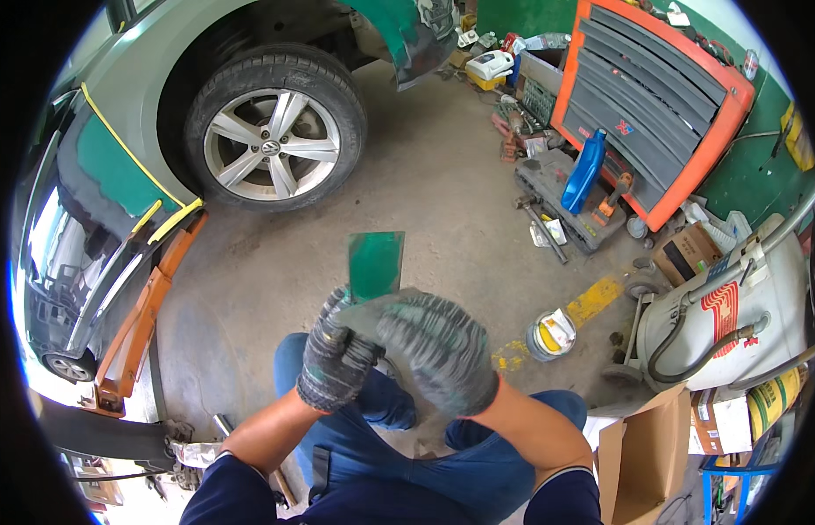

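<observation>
I wear grey knitted work gloves on both hands, held close together in front of my knees. My left hand (333, 354) is closed at the lower end of a flat rectangular spreader (376, 261) coated in green, which points away from me. Across its lower edge lies my right hand (434, 341), slightly blurred, with its fingers curled over against the left. Whatever those right fingers hold is hidden. Green filler (119, 166) covers a patch of the car body at the left, bordered by yellow tape (127, 140).
A car wheel (272, 144) stands ahead to the left, beside an orange metal arm (140, 328). An open tin (550, 336) sits on the floor to the right. Farther right are a red tool cabinet (648, 96), a white tank (714, 324) and an open cardboard box (644, 455).
</observation>
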The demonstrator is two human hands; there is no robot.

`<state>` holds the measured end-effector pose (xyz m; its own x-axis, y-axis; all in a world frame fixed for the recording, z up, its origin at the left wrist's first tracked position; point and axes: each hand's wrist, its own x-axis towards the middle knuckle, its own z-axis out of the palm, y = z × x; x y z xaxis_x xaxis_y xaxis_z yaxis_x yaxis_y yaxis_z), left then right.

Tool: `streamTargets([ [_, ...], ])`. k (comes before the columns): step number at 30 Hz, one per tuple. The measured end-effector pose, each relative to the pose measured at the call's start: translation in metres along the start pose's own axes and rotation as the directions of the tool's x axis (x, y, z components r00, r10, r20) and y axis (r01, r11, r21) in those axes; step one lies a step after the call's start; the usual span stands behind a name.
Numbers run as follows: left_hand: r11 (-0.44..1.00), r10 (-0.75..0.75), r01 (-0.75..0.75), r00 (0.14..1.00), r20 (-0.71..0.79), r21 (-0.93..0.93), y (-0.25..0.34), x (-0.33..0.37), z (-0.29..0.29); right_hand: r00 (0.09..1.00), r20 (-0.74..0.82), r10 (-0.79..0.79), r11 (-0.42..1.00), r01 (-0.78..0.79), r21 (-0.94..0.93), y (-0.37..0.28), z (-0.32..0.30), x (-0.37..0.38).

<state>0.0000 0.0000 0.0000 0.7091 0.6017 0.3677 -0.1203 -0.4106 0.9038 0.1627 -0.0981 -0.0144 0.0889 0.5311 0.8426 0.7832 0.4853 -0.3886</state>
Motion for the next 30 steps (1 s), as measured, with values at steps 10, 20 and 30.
streamTargets([
  [10,0.753,-0.581,0.592,0.803,0.132,-0.287,0.01,-0.009,0.004,0.742,-0.013,0.67,0.567,-0.501,0.654,0.005,-0.016,0.012],
  [20,0.962,0.19,-0.222,0.962,0.194,0.161,0.01,-0.006,0.014,0.998,-0.06,-0.017,0.975,0.003,-0.222,-0.021,-0.005,0.006],
  [30,0.835,-0.459,0.472,0.881,0.113,-0.283,0.004,-0.013,0.003,0.772,-0.141,0.62,0.675,-0.433,0.597,-0.006,-0.039,0.032],
])
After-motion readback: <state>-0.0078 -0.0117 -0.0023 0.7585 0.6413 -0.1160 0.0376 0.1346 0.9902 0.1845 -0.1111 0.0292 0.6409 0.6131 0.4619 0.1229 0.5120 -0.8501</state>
